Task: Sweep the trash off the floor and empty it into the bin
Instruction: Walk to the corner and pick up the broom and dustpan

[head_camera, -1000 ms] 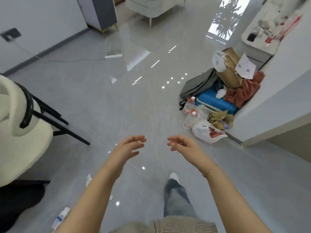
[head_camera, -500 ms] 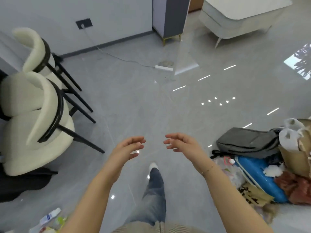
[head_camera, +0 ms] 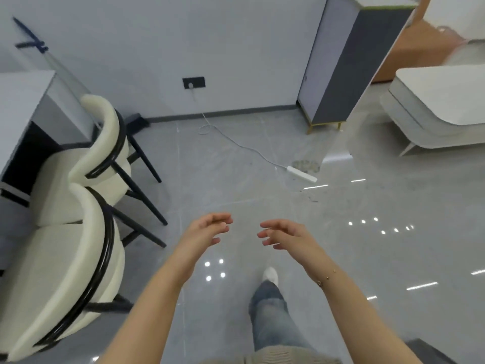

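Observation:
My left hand and my right hand are held out in front of me at waist height, a short gap between them. Both are empty, fingers loosely curled and apart. Below them lies the glossy grey tile floor. A faint dusty patch marks the floor further ahead. No broom, dustpan, bin or trash pile shows in this view. My leg in jeans with a white shoe steps forward under my right arm.
Two cream chairs with black frames stand close on the left beside a grey desk. A white power strip and its cable lie on the floor ahead. A grey cabinet and a white sofa stand at the back right.
The view has swung left: the pile of bags and bottles on the right has gone out of sight, and the chairs, wall and cabinet have come closer. Both hands stay empty.

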`<action>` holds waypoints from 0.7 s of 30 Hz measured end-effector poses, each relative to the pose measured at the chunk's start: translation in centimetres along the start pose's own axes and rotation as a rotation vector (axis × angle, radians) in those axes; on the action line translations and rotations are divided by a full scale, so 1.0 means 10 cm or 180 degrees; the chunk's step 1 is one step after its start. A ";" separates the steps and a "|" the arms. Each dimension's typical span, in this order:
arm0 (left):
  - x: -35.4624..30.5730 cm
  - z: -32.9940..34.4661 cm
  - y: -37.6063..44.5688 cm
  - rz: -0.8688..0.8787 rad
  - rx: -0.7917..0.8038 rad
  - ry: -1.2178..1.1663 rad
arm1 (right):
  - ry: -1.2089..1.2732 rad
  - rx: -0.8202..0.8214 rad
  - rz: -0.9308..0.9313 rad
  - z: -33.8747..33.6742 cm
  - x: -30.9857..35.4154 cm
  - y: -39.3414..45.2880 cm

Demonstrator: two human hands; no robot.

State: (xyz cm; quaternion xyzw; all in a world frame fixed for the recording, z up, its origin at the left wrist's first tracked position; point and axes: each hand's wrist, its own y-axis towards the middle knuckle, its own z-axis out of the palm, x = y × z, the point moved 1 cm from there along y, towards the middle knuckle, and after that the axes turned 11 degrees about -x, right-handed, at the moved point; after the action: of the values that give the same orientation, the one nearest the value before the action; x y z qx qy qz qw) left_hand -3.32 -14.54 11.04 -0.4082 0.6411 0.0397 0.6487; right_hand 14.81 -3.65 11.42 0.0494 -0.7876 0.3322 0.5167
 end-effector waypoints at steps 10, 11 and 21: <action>-1.34 -0.24 2.46 -0.0198 -0.0577 -0.0034 | -0.0368 0.0611 -0.0147 0.19 1.62 2.97; -1.48 -0.31 2.64 -0.0197 -0.0638 -0.0052 | -0.0393 0.0637 -0.0178 0.24 1.80 3.21; -2.15 -1.59 4.62 -0.0357 -0.1380 -0.0665 | -0.0732 0.1115 -0.0368 1.60 3.30 5.26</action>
State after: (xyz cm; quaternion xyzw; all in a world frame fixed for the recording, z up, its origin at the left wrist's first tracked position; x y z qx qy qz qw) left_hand -46.32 17.06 9.92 -0.5665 0.5233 0.1823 0.6099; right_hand -35.05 36.62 10.63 0.2212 -0.7675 0.4259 0.4251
